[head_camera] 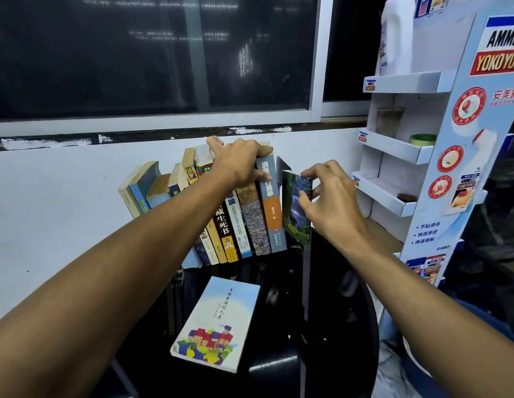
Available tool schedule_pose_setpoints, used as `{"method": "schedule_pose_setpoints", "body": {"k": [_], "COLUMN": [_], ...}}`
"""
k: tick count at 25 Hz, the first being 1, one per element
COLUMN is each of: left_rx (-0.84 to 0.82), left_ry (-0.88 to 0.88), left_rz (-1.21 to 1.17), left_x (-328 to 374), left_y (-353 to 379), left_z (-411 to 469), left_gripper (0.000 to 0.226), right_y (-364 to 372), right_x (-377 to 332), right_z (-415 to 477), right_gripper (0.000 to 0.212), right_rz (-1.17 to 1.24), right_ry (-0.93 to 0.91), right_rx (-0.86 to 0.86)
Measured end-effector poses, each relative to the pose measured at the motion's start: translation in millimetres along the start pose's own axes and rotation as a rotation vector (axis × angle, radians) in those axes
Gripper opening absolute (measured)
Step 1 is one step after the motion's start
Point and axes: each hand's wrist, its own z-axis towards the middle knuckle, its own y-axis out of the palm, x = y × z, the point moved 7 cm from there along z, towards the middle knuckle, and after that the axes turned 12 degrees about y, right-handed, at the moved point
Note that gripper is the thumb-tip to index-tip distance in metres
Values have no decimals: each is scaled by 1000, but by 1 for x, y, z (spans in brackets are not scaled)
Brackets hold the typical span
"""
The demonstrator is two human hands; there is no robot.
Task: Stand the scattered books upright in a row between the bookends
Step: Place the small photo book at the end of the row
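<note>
Nearest us, a pale-blue book (215,323) lies flat and cover-up on the black bench (322,326), untouched between the forearms, its long axis running away from us and tilted right. Beyond it, the right hand (333,202) pinches a green book (293,214) between thumb and fingers (319,168), long axis vertical, cover towards us, just right of the row of books (250,222) and in front of the black bookend (283,165). Farthest, the left hand (238,165) curls its fingers over the tops of the left-leaning row; we judge the slot lies just left of the right hand.
</note>
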Motion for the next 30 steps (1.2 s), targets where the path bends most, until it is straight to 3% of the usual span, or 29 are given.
{"method": "schedule_pose_setpoints", "body": {"k": [5,18,30], "left_rx": [-30,82,83], "left_ry": [-4,-37,-86], "left_rz": [-7,81,57], "left_x": [-4,0,2], "left_y": [-1,-7,-5], "left_z": [0,-20,-20], "left_gripper": [54,46,52], "right_y": [18,81,101], "right_x": [3,42,60], "right_z": [2,-24,-25], "right_gripper": [22,21,37], "right_rz": [-8,229,275], "right_ry": [-1,7,47], "right_rx": [-18,68,-22]}}
